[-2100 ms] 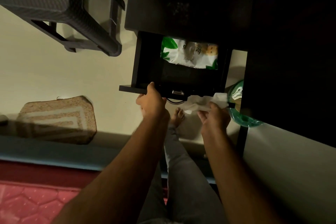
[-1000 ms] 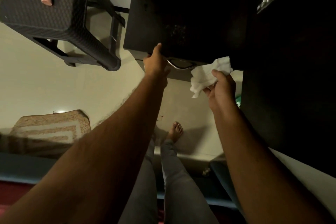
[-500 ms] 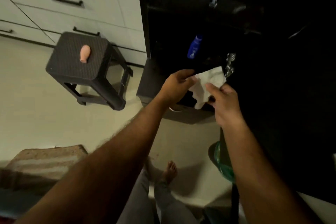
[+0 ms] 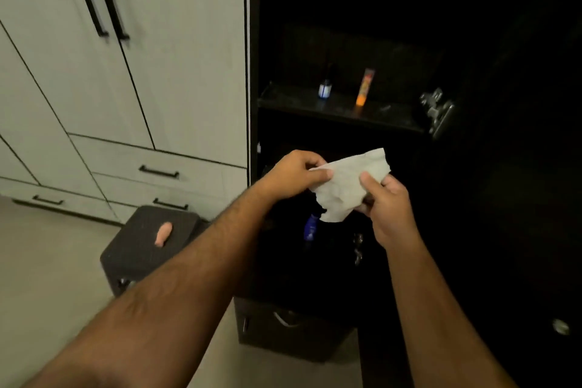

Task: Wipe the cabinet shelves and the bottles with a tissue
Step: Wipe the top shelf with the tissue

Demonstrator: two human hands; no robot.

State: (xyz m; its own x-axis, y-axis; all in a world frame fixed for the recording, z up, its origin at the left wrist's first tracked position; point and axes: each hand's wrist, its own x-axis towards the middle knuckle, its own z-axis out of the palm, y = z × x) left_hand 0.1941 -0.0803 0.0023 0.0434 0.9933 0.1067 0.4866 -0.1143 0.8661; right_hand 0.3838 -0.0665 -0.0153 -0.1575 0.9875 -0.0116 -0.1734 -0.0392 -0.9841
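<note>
A white tissue is stretched between both hands in front of the open dark cabinet. My left hand pinches its left edge and my right hand pinches its right side. On the upper shelf stand a small dark bottle with a blue and white label and an orange tube. Below the tissue a blue bottle shows on a lower, very dark shelf.
A dark stool with a pink object on it stands left of the cabinet. Behind it are pale wardrobe doors and drawers. A metal hinge sits at the cabinet's right side. The dark drawer at the bottom is pushed in.
The drawer was pushed shut by my left hand. The view then rose to the shelves, and my left hand came up and took hold of the tissue that my right hand was carrying.
</note>
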